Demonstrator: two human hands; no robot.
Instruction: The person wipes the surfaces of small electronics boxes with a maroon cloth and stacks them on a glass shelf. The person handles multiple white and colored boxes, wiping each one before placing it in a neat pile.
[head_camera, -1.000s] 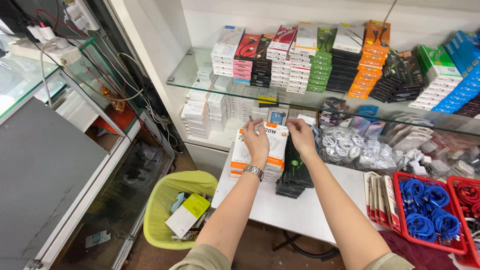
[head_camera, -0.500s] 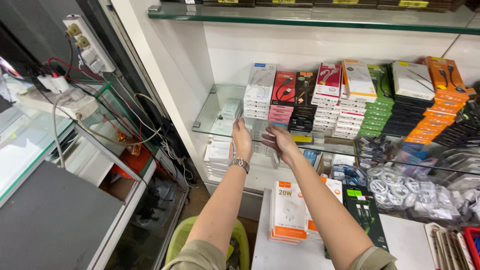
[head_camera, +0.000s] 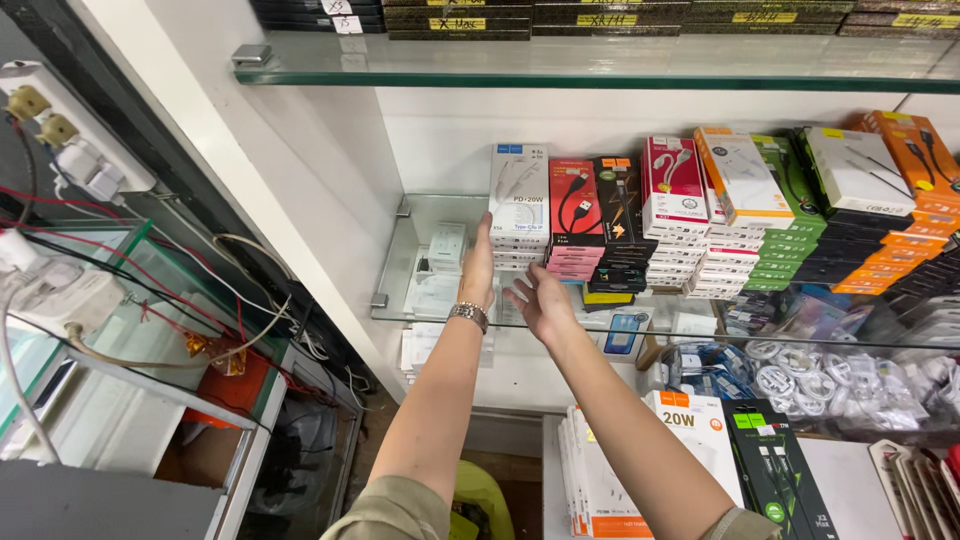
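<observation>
My left hand (head_camera: 479, 265), with a metal wristwatch (head_camera: 467, 314) on its wrist, presses flat against the left side of a stack of white charger boxes (head_camera: 519, 215) on the glass shelf (head_camera: 400, 300). My right hand (head_camera: 537, 298) is open, palm up, just below and in front of that stack, touching its lower boxes. To the right of the stack stand piles of red boxes (head_camera: 576, 215), black boxes (head_camera: 620, 230) and red-and-white boxes (head_camera: 678, 215).
More rows of green, white and orange boxes (head_camera: 880, 200) fill the shelf to the right. Below lie bagged white cables (head_camera: 800, 380) and stacks of charger boxes (head_camera: 640, 470) on a white table. A power strip (head_camera: 70, 140) with wires hangs at left. An upper glass shelf (head_camera: 560, 60) runs overhead.
Both hands rose from the boxes on the table to the glass shelf, and now rest against the white box stack. The camera view tilted up and closer.
</observation>
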